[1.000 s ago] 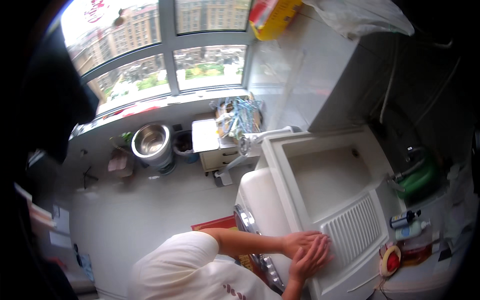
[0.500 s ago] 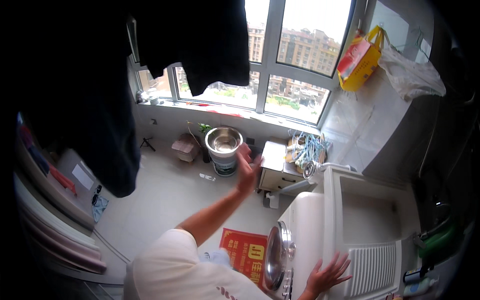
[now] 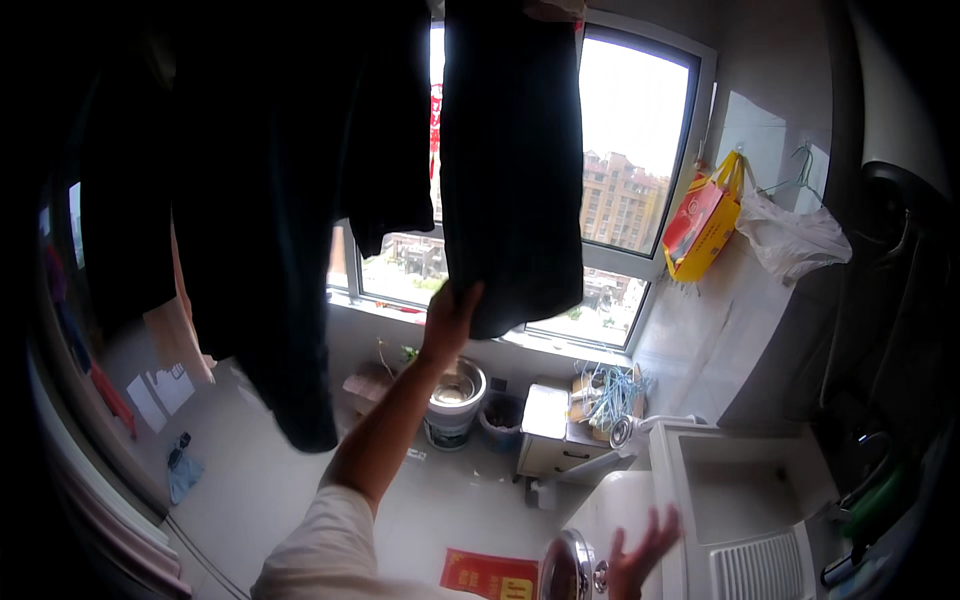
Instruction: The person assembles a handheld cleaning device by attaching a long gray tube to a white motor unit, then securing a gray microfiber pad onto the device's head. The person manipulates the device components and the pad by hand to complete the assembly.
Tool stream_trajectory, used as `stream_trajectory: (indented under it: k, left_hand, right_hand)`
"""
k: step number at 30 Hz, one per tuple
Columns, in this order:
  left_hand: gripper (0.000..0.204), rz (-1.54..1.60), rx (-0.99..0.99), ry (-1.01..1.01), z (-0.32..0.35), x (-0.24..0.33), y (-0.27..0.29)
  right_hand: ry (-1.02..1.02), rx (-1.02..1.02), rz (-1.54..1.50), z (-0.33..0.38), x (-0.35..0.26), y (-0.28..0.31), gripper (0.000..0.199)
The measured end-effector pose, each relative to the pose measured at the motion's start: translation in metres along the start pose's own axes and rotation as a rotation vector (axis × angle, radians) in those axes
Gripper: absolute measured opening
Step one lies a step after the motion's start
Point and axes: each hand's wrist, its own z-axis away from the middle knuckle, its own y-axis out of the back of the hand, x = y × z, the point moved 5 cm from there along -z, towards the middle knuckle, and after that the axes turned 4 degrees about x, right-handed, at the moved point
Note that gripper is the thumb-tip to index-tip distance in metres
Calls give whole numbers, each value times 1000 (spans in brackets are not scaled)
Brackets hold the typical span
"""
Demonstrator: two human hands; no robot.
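Raised in front of the window, my left hand (image 3: pixel 452 318) is closed on the lower left edge of a dark hanging garment (image 3: pixel 515 190); the cloth hides some fingertips. More dark clothes (image 3: pixel 290 230) hang to the left of it, too dark for their kind to show. Low at the right, my right hand (image 3: pixel 640 556) is open and slightly blurred, its fingers apart with nothing in them. It is beside a white washing machine (image 3: pixel 612 512) with a round chrome-rimmed door, close to the white laundry sink (image 3: pixel 665 500).
A metal basin rests in a white bucket (image 3: pixel 452 425) below my left forearm. Beyond stand a dark bin (image 3: pixel 500 420) and a small cabinet (image 3: pixel 545 425) with blue hangers (image 3: pixel 612 398). A yellow-red bag (image 3: pixel 703 225) hangs on the wall; a red mat (image 3: pixel 485 573) lies below.
My left hand has gone up from in front of the bucket and taken hold of the dark garment. My right hand stays open. The view has tilted upward.
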Motion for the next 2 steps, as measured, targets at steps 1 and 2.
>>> stream_trajectory:
  k: [1,2]
  left_hand:
    - [46,-5,7,-57,7,8,6]
    - [46,-3,7,-78,-1,13,10]
  right_hand:
    - [51,-54,-221,-11,-30,-11,63]
    - [81,-94,-440,-21,-54,-30,66]
